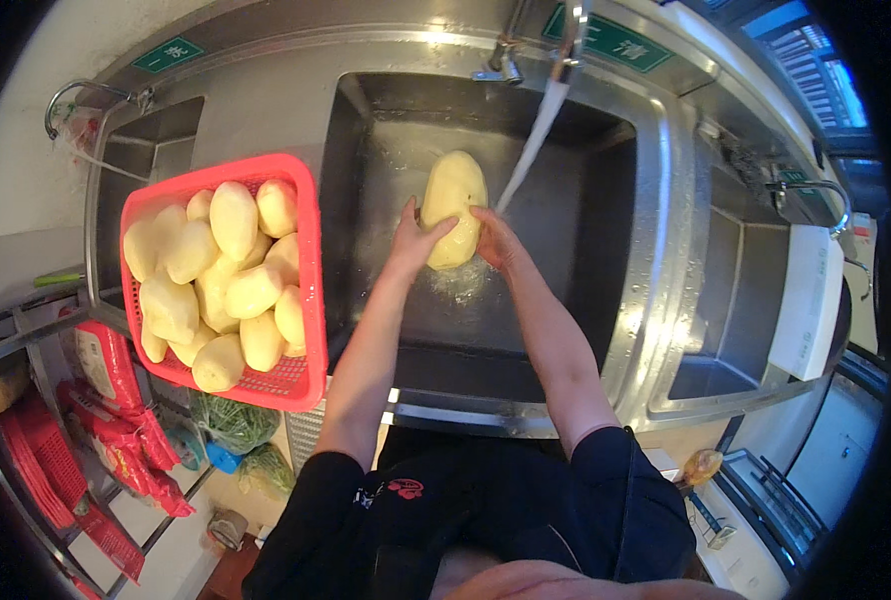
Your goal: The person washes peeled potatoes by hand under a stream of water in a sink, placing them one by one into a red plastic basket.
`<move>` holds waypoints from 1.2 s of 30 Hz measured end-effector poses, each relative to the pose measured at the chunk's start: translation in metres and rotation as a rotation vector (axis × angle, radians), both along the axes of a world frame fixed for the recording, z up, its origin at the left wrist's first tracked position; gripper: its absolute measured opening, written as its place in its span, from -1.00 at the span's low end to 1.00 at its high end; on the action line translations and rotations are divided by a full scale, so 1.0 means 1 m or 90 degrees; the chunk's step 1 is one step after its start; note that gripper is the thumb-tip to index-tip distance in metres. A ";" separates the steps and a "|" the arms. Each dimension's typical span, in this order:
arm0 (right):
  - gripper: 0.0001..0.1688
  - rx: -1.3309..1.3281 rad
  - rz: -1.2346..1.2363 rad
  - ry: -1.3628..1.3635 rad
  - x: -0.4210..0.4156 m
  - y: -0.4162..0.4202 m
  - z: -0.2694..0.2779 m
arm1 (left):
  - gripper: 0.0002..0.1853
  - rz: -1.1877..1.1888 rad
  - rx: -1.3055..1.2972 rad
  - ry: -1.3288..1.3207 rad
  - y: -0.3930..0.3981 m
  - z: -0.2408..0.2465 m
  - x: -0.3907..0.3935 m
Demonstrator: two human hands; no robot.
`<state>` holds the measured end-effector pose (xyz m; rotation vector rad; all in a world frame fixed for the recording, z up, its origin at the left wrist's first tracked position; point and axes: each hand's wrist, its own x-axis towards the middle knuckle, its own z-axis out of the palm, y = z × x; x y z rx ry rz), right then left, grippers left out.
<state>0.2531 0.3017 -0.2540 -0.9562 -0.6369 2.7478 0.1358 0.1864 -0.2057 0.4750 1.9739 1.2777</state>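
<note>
A large peeled potato (454,196) is held between my two hands over the middle stainless steel sink (385,315). My left hand (421,238) grips its near left side, thumb on top. Against its right side lies my right hand (495,237), with the thumb near a small dark spot on the potato. A stream of water (533,142) runs from the faucet (571,45) into the sink, just right of the potato. Left of the sink stands a red plastic basket (310,277) heaped with several peeled potatoes (233,220).
A second faucet (85,84) runs into the left sink (127,154). At the right are another sink (753,277) and a white box (807,300). Red packages (108,435), red baskets (37,457) and bagged green vegetables (235,420) sit on a rack and below, at lower left.
</note>
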 end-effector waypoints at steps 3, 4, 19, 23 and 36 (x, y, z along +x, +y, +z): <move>-0.32 0.134 0.052 -0.032 0.013 0.032 0.055 | -0.26 -0.091 0.208 -0.292 0.029 0.037 -0.002; -0.32 0.183 0.074 -0.028 0.015 0.040 0.077 | -0.26 -0.083 0.235 -0.300 0.035 0.051 0.001; -0.39 0.418 0.089 0.058 0.014 0.058 0.211 | -0.20 0.048 0.355 -0.131 0.047 0.135 0.030; -0.37 0.404 0.049 0.056 0.008 0.053 0.209 | -0.23 0.064 0.347 -0.105 0.049 0.139 0.032; -0.33 0.390 0.046 0.105 0.006 0.055 0.201 | -0.25 0.059 0.355 -0.157 0.052 0.124 0.023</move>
